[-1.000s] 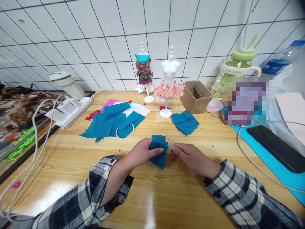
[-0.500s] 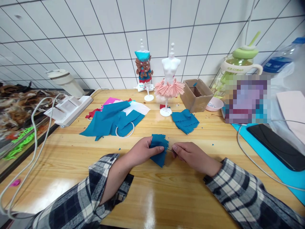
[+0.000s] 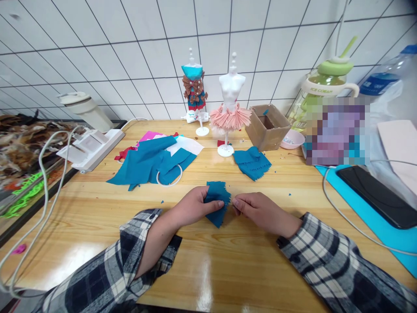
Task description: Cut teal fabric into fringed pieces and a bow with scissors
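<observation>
My left hand [image 3: 199, 204] pinches a small piece of teal cloth [image 3: 217, 193] between thumb and fingers. The cloth has zigzag-cut edges along its right side. Close by that jagged edge, my right hand [image 3: 257, 211] is closed in a pinch on a thin dark needle, which the fingers almost wholly hide. Beyond the hands lies another zigzag-edged teal cloth piece [image 3: 252, 163] with slits or stitches across it. To the left, a larger teal fabric [image 3: 140, 163] is heaped on other scraps, with a white ring [image 3: 170, 184] on it.
A white mannequin [image 3: 232, 89] in a pink pleated skirt stands at the back, with a dressed mannequin [image 3: 193, 87] beside it. A cardboard box [image 3: 272, 139], a pink bowl [image 3: 292, 145] and a phone [image 3: 379, 198] are on the right. At left is a power strip [image 3: 97, 150] with cables.
My right fingertips have come a little closer to the cloth's edge, and the thin needle seen between them and the cloth is now mostly hidden. My left hand keeps its grip.
</observation>
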Demonstrator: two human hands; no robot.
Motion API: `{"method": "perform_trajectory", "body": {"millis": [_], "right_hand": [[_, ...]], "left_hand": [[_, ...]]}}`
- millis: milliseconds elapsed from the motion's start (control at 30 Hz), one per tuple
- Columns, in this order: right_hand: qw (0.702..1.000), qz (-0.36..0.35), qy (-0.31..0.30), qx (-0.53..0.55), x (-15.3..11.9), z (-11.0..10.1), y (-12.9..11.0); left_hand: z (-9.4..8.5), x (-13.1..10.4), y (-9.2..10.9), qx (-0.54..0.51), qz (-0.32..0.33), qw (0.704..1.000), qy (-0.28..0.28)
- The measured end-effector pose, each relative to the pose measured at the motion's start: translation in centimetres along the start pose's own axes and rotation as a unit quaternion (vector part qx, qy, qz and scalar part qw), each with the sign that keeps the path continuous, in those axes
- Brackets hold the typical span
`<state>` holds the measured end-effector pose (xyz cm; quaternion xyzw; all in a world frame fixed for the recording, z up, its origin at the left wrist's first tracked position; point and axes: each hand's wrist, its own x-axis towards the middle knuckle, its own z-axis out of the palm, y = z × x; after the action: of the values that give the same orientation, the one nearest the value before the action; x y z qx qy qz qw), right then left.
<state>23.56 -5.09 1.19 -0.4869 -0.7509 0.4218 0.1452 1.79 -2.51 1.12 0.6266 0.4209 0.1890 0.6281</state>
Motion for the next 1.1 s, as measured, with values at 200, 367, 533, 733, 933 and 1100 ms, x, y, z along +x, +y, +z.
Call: {"method": "perform_trajectory", "body": {"millis": [200,367,533,733,933,1100], "right_hand": [[1.000,0.000,-0.001,-0.007,-0.02,0.01,0.02],[1.000,0.004,-0.008,-0.013,0.10,-0.02,-0.12],[1.000,0.005,-0.008,-0.006,0.01,-0.07,-0.08],[0.998,0.007,0.024,0.053,-0.05,-0.15,0.03],[0.994,0.002,0.057,0.092,0.04,-0.21,-0.18],[0.992,0.025,0.034,0.117,-0.08,-0.06,-0.59]], "left_hand": [[0.00,0.01,0.09,0.003,0.007,1.000,-0.003],[0.06,0.03,0.21,0.011,0.013,1.000,0.004],[0.16,-0.06,0.11,-0.016,0.009,1.000,0.001],[0.03,0.12,-0.02,-0.055,-0.008,0.998,0.030],[-0.14,0.13,-0.15,-0.108,0.006,0.994,0.031],[0.02,-0.09,-0.16,-0.126,0.052,0.990,0.036]]}}
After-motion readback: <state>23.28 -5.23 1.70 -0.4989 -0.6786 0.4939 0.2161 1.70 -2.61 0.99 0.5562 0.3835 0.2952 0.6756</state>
